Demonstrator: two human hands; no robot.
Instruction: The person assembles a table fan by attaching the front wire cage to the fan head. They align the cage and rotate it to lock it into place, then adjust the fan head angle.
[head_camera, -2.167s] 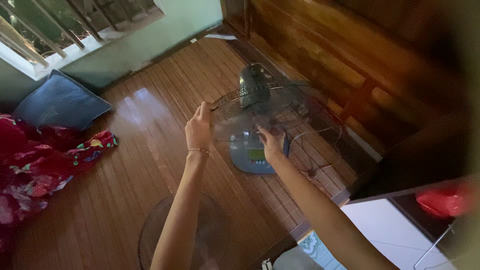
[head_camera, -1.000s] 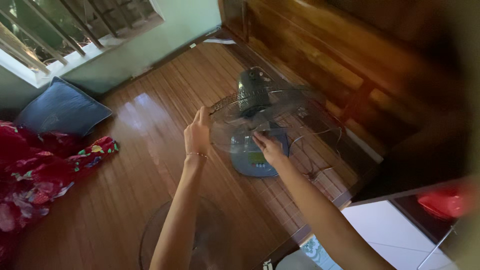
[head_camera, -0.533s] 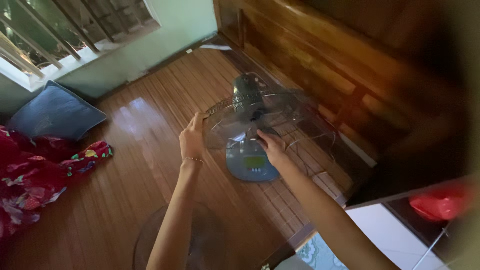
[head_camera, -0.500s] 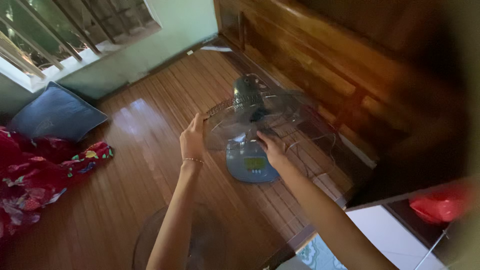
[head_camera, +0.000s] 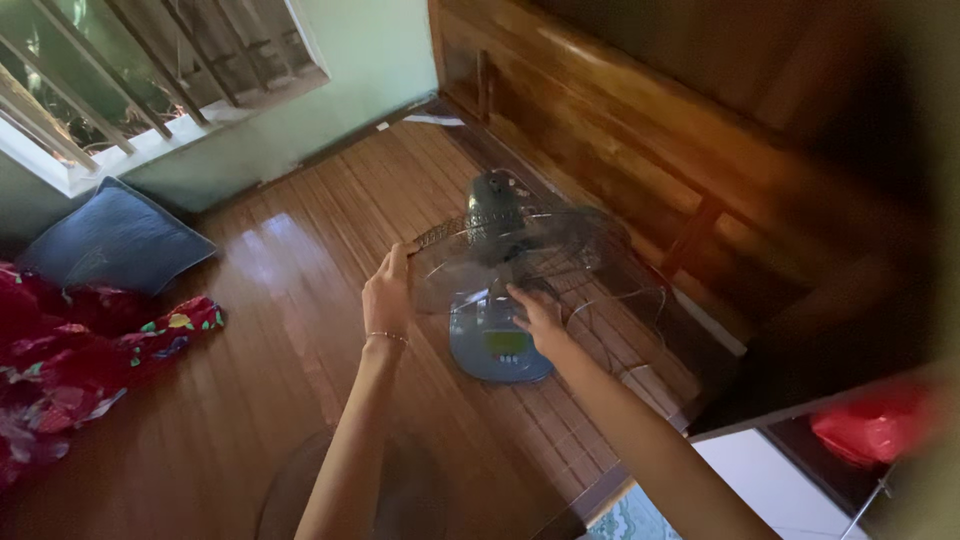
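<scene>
Both hands had slid lower in frame: left hand (head_camera: 386, 292) pinched the wire fan guard (head_camera: 520, 255) rim at centre, right hand (head_camera: 537, 318) lay open on its mesh. Uneven pressure risked tipping the fan base (head_camera: 497, 345).

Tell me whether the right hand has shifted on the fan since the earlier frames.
Cannot tell for certain: the camera moved too. The right hand stays just above the blue fan base, at the lower rim of the wire guard.
</scene>
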